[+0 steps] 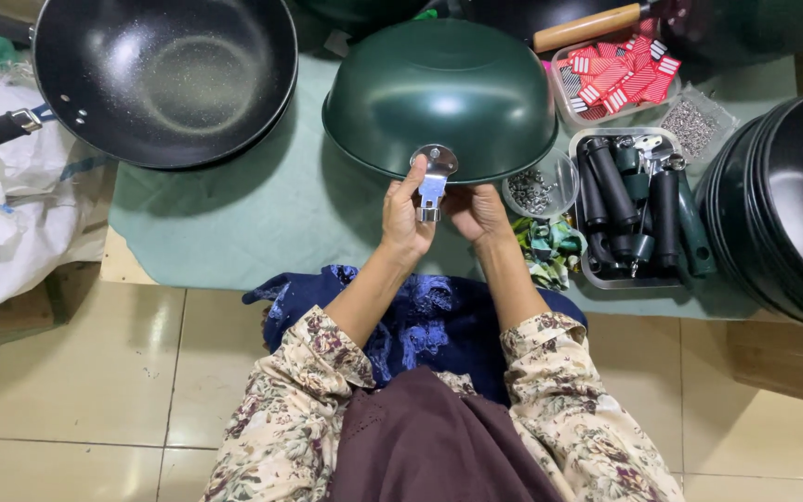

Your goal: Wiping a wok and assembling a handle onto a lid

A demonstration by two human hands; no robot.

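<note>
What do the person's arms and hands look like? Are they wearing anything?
Both arms wear loose cream sleeves printed with dark red and grey flowers, pushed up so the forearms are bare. The left hand and right hand are bare too: no gloves, and no rings or watch that I can see.

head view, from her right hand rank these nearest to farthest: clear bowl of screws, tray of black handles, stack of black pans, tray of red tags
From the right hand:
1. clear bowl of screws, just to its right.
2. tray of black handles, further right.
3. tray of red tags, up and to the right.
4. stack of black pans, at the far right edge.
</note>
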